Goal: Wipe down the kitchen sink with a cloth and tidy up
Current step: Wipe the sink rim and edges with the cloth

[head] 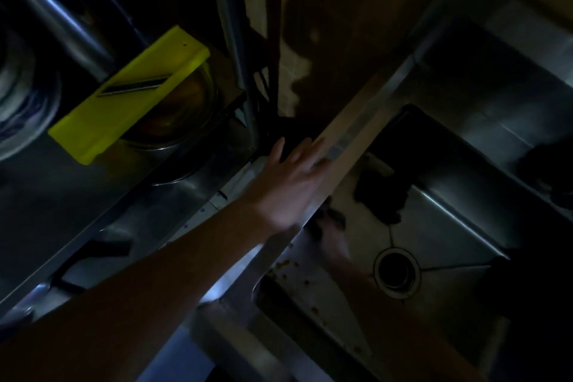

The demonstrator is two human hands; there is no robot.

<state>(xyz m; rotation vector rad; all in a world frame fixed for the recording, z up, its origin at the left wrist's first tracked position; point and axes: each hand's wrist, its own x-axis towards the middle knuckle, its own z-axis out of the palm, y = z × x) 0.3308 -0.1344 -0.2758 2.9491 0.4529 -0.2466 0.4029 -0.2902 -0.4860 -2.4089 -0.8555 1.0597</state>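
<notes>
The steel sink (pixel 449 220) fills the right half of a very dim view, with its drain (pixel 397 271) in the floor. My left hand (pixel 291 183) lies flat on the sink's left rim (pixel 350 130), fingers spread and holding nothing. Inside the basin, blurred, my right hand (pixel 336 246) presses against the left wall with a small dark cloth (pixel 328 219) bunched at its fingertips. A second dark lump (pixel 381 198) lies on the sink floor just beyond it. Small food crumbs (pixel 286 270) dot the floor near the left wall.
Left of the sink, a yellow slicer board (pixel 130 93) lies across a steel bowl (pixel 176 121) on the counter. Large steel pots (pixel 28 87) stand at the far left. A metal rack post (pixel 235 49) rises by the tiled wall behind.
</notes>
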